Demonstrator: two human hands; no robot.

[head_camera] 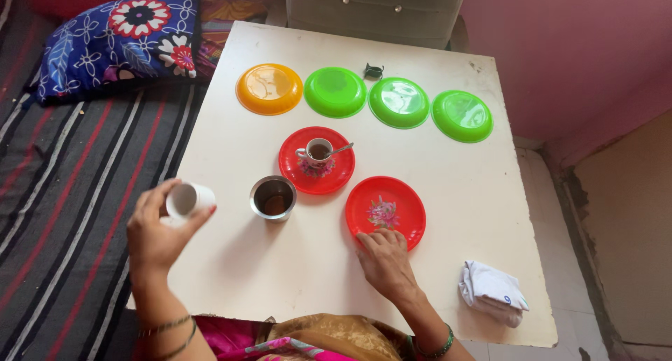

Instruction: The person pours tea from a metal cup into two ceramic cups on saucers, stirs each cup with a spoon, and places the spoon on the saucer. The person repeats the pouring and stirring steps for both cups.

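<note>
My left hand (155, 234) holds a small white cup (189, 199) tipped on its side, its empty mouth facing me, above the table's left edge. My right hand (384, 260) rests flat on the white table (448, 193), fingertips touching the near rim of a red plate (386, 210) with a flower print. A steel tumbler (273, 198) with dark liquid stands between the two hands. Behind it a second red plate (316, 160) carries a patterned teacup (318, 154) with a spoon (339, 150) in it.
An orange plate (269, 89) and three green plates (335, 91) (399, 102) (462, 115) line the far side. A small dark clip (374, 71) lies behind them. A folded white cloth (491, 291) sits at the near right corner. A striped bed with a floral pillow (119, 39) is on the left.
</note>
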